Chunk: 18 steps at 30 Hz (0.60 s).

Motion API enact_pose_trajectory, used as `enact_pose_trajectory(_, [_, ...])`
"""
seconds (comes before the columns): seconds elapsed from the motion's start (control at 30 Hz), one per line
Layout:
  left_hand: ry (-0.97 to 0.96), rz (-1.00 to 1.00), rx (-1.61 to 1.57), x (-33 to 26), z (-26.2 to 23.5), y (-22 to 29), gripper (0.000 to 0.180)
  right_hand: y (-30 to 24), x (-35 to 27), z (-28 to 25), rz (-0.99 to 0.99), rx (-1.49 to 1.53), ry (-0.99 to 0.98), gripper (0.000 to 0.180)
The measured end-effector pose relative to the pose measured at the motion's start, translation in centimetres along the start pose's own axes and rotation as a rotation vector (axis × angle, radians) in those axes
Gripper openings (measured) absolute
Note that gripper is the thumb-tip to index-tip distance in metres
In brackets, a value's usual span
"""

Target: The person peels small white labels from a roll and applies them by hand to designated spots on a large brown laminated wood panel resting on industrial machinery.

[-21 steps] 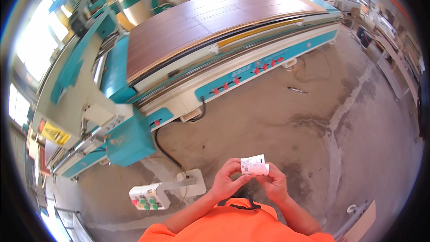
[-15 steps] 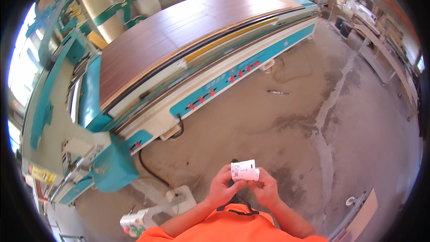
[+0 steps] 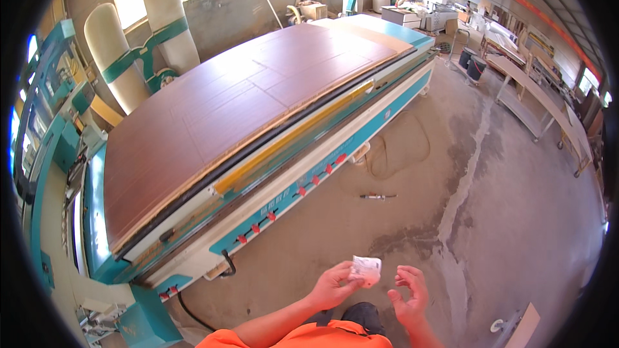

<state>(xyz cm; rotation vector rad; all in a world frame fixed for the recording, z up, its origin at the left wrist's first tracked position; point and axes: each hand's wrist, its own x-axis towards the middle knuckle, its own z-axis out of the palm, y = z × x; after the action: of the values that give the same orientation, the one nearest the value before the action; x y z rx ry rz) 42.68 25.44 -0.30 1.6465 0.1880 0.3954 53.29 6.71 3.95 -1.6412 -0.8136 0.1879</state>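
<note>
Paper slip (image 3: 366,269) — perhaps pinched — left hand (image 3: 334,285)

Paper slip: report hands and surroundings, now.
Left hand pinches white paper slip. Right hand open beside it, not touching. Brown board on teal machine ahead; small tool on concrete floor.

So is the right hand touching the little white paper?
Apart. The head view shows the right hand open beside the white paper, with floor visible between them; only the left hand holds it.
</note>
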Motion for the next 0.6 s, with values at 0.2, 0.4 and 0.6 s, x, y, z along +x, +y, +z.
enact_pose_trajectory(0.2, [-0.154,-0.009,-0.060,11.9,-0.6,-1.3,0.017,4.4,13.8,0.0,-0.417,-0.346,-0.154,0.032])
enact_pose_trajectory(0.4, [0.097,0.067,0.057,22.0,-4.9,-2.5,0.019,9.6,28.4,2.3,-0.577,-0.129,-0.309,0.024])
enact_pose_trajectory(0.6, [0.401,0.138,0.039,28.6,-10.3,-0.6,0.022,9.3,42.2,7.6,-0.833,-0.006,-0.432,0.017])
